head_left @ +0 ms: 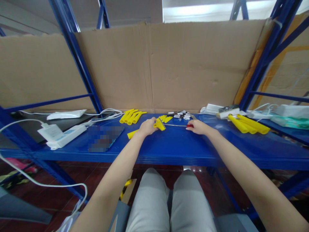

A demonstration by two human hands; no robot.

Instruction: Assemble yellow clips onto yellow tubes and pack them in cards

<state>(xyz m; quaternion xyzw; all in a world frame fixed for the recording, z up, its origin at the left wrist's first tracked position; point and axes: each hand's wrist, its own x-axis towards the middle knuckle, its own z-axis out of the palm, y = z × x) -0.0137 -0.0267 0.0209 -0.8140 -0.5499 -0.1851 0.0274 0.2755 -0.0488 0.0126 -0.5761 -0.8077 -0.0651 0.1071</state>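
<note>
My left hand (pixel 147 126) is closed around a yellow plastic part (pixel 159 124) with a wide, flared end. A yellow tube-like piece (pixel 132 134) shows on the near left side of that hand; whether it joins the held part, I cannot tell. In my right hand (pixel 200 126) is a screwdriver (pixel 189 126) with a red handle, fingers wrapped round it. Its thin metal shaft lies level and points left, reaching the flared end of the yellow part. Just beyond the hands lie small flat yellow pieces (pixel 166 119) and several black-and-white pieces (pixel 180 114).
Yellow tapered tubes (pixel 131 117) lie at the back left, more yellow tubes (pixel 249 125) at the right beside a small box (pixel 229 111). A dark flat device (pixel 106 138) and a white power strip (pixel 66 136) are on the left of the blue table (pixel 169 151). Cardboard (pixel 154 67) stands behind.
</note>
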